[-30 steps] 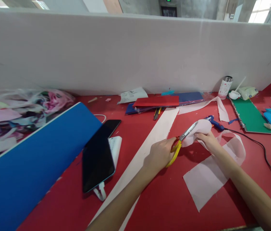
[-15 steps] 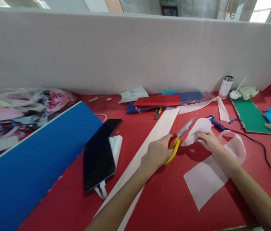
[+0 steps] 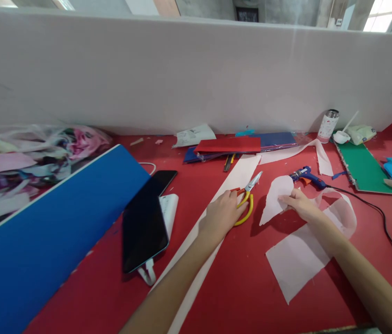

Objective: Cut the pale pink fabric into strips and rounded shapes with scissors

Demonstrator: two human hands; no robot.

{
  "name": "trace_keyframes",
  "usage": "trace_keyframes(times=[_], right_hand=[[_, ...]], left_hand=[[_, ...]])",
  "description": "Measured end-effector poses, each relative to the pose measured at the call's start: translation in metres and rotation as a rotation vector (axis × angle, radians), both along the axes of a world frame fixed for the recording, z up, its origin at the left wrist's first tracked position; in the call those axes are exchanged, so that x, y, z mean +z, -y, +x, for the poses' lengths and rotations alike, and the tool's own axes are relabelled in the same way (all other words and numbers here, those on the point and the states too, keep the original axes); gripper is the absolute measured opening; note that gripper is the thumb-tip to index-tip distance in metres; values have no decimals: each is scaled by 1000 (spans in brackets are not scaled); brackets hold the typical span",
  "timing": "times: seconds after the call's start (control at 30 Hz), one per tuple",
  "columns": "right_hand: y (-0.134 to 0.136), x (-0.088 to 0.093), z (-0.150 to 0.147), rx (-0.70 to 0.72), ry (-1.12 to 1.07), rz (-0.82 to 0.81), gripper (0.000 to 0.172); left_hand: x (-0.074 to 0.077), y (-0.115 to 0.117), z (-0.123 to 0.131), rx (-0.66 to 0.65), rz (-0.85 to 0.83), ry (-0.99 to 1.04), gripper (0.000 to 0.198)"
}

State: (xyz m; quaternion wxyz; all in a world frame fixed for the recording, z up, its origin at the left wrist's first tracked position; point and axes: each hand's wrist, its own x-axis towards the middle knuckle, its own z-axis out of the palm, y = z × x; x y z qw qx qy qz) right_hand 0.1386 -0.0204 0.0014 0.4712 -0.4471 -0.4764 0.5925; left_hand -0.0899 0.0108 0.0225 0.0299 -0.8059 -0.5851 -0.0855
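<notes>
Partly hidden scissors [image 3: 248, 187] — in left hand [image 3: 223, 212], plastic bag [image 3: 48, 134] cropped

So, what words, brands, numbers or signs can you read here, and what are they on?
None can be read.
White paper sheet: printed marks, too small to read.
Dark panel at the back: too blurred.
Bottle: small reddish markings, no legible words.
Pale green packet: markings too small.
Scissors and pale pink piece: no lettering visible.

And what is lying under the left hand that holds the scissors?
A long pale strip passes beneath the left hand, showing beyond it and beside the forearm. The covered part cannot be seen.
</notes>
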Motion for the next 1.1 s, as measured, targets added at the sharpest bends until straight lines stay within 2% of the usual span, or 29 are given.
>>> trace_keyframes(times=[0.1,0.2,0.3,0.5,0.6,0.73,0.93,1.1], right_hand=[[4,8,-4,89,13,-22,28],[9,18,-10,183,-4,-25,29],[12,23,-15,203,24,-22,28],[12,19,-20,210,128,-50,32],[10,18,-18,131,156,19,32],[6,16,-13,-86,207,106,26],[-1,9,-2,-256,199,150,24],[-3,24,18,-306,307,266,26]], left_hand=[[9,7,4,-43,3,124,35],[17,15,12,-178,-205,440,37],[17,20,20,-276,-405,718,28],[9,17,20,-229,-376,919,22],[8,12,16,-173,-439,1025,22],[8,9,13,-125,-542,1129,22],[5,10,14,-203,-627,1108,24],[7,16,19,-264,-725,1115,27]])
